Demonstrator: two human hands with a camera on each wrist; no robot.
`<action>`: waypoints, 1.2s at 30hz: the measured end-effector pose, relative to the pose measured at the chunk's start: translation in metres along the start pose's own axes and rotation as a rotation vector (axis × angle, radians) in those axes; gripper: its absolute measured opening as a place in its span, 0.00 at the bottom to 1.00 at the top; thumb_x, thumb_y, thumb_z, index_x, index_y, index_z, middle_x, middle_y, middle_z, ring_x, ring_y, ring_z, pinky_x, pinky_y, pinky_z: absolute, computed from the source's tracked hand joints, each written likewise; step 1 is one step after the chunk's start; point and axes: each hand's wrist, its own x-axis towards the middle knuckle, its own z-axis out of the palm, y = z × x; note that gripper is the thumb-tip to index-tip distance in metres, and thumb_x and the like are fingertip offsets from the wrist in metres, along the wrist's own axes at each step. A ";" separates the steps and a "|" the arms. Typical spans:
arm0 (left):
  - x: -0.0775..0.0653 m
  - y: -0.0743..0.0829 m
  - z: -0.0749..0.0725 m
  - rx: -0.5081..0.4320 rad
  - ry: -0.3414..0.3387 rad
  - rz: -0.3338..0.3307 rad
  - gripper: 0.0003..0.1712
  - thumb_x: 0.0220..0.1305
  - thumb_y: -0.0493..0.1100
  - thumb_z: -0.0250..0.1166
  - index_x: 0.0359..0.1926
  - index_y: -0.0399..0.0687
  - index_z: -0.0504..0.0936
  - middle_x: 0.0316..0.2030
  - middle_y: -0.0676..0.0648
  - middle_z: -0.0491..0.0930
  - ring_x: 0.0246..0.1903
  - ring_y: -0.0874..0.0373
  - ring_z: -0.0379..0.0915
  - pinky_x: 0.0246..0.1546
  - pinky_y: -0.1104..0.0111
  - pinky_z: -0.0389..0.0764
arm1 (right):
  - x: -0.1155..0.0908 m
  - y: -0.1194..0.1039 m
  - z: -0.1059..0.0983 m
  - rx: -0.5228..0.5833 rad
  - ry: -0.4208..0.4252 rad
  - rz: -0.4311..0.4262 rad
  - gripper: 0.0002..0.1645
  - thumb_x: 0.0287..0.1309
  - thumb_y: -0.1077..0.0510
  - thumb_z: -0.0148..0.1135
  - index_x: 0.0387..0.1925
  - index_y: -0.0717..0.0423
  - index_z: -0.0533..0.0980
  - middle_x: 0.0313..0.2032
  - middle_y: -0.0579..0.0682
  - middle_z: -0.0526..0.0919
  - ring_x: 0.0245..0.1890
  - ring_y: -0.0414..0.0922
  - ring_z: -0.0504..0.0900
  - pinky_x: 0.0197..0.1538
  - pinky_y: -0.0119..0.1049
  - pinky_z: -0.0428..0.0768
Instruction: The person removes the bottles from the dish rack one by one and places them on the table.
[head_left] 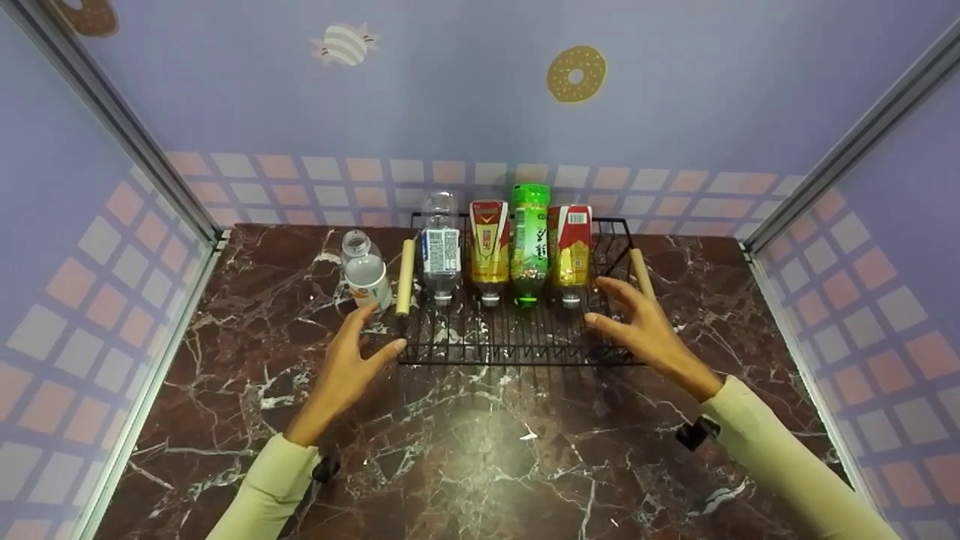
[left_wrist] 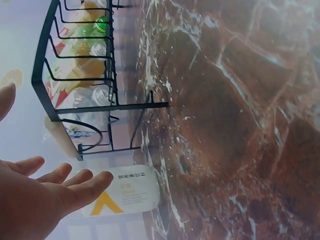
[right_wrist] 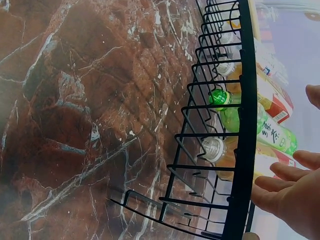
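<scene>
My left hand (head_left: pixel 349 360), thumb and fingers apart, holds nothing beside the left wooden handle (head_left: pixel 406 277) of a black wire basket (head_left: pixel 517 364). Its fingertips overlap a clear bottle with a white label (head_left: pixel 369 285) that stands upright left of the basket. Near the right wooden handle (head_left: pixel 642 274), my right hand (head_left: pixel 649 330) has its fingers spread, with nothing in its grasp. Upside down in the basket are a clear bottle (head_left: pixel 441 251), two red-and-yellow-labelled bottles, one (head_left: pixel 489 247) beside the other (head_left: pixel 573 247), and a green bottle (head_left: pixel 530 236) between them.
The basket sits on a dark red marbled tabletop (head_left: pixel 450 442), close to the back wall (head_left: pixel 465 90). Side panels (head_left: pixel 82 300) with a tile pattern enclose the table at left and right. A small white scrap (head_left: pixel 529 435) lies in front of the basket.
</scene>
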 end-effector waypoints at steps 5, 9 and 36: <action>-0.005 0.007 0.003 0.014 -0.036 0.016 0.49 0.71 0.45 0.78 0.83 0.34 0.64 0.80 0.30 0.65 0.78 0.32 0.63 0.74 0.36 0.73 | 0.002 0.003 0.000 -0.025 0.011 0.002 0.44 0.71 0.52 0.77 0.79 0.65 0.69 0.87 0.46 0.20 0.80 0.63 0.67 0.77 0.52 0.74; -0.009 0.010 0.006 0.031 -0.077 0.000 0.53 0.70 0.49 0.79 0.85 0.37 0.61 0.82 0.31 0.62 0.79 0.31 0.60 0.76 0.34 0.68 | 0.004 0.006 -0.001 -0.060 0.017 -0.002 0.43 0.72 0.53 0.76 0.79 0.65 0.69 0.88 0.51 0.22 0.79 0.64 0.69 0.76 0.57 0.76; -0.008 0.007 0.039 -0.062 -0.123 -0.038 0.74 0.58 0.49 0.87 0.89 0.38 0.44 0.86 0.28 0.46 0.83 0.30 0.49 0.82 0.36 0.57 | 0.019 0.012 -0.005 -0.131 -0.006 0.050 0.46 0.72 0.49 0.76 0.80 0.65 0.67 0.88 0.61 0.29 0.78 0.67 0.68 0.77 0.64 0.73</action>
